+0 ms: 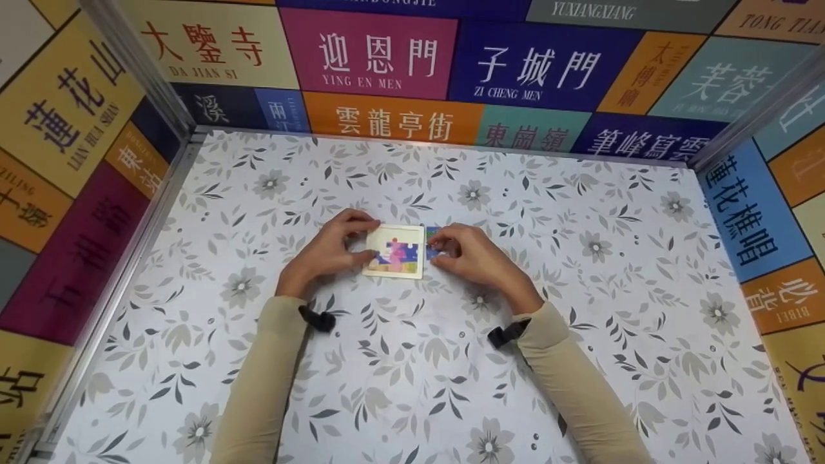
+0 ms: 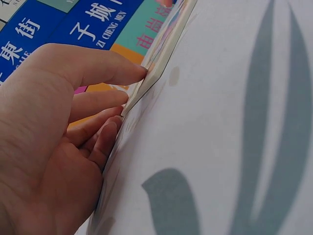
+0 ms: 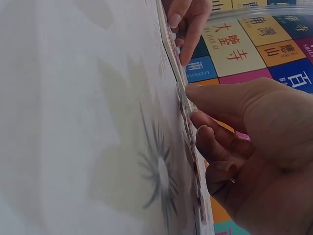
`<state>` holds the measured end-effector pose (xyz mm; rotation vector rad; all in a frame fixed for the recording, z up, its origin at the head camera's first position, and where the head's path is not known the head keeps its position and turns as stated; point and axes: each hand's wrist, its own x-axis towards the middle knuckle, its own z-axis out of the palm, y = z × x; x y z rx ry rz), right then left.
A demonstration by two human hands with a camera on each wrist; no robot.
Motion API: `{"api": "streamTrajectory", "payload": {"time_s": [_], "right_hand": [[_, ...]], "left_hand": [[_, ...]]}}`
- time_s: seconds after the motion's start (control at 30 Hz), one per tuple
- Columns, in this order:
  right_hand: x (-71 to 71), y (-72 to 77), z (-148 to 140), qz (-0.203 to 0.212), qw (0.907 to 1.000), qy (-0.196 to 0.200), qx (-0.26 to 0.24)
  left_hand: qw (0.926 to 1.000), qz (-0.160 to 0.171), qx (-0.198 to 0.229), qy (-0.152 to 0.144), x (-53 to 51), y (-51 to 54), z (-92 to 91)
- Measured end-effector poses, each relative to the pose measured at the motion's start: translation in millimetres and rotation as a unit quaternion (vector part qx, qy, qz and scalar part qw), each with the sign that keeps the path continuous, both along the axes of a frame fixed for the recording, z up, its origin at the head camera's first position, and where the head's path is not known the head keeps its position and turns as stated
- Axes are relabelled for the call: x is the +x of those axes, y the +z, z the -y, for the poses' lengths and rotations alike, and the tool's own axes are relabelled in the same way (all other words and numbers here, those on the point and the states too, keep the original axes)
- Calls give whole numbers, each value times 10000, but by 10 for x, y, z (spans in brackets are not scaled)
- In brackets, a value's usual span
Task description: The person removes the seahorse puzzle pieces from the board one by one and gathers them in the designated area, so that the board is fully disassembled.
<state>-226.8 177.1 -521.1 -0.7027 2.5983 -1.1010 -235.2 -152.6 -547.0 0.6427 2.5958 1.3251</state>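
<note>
A small square jigsaw board (image 1: 393,276) with a cream rim lies flat on the table. Joined purple, pink and yellow puzzle pieces (image 1: 403,253) cover its lower part, and its upper part is bare. My left hand (image 1: 332,248) holds the board's left side, thumb over the rim and index finger at the upper corner. Just beyond the right rim, my right hand (image 1: 477,254) has thumb and curled fingers at a blue-green puzzle piece (image 1: 432,232), largely covered by them. In the right wrist view, scalloped piece edges (image 3: 199,198) lie along the tabletop beside this hand.
A white tablecloth (image 1: 438,399) printed with grey flowers and leaves covers the table. Coloured panels (image 1: 380,55) with Chinese lettering stand at the back and both sides. Metal posts (image 1: 129,61) mark the corners. Each wrist wears a black camera strap (image 1: 317,318).
</note>
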Motion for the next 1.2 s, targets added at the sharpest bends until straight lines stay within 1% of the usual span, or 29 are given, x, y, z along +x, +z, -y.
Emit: {"api": "streamTrajectory", "payload": {"time_s": [0.23,0.47,0.57,0.77,1.03,1.2], "right_hand": [[7,-16,192,-166,9997,169,1],[-1,-17,375,-324,9987,371,-117],[2,-19,440,-303,9987,400,-77],[6,-7,569,-95,9988,476,-95],[-12,10,707,-294,9981,487,218],[-1,3,730,-234,9982,521,160]], "left_hand": [[10000,77,-28,33,-3,-3,-9],[9997,-159,-138,-104,1,-8,9],[9997,-172,-108,-109,1,-10,12],[9996,-248,-51,-102,-7,-17,14],[9996,-268,-103,-81,-11,3,8],[9996,-243,-100,-68,-20,13,7]]}}
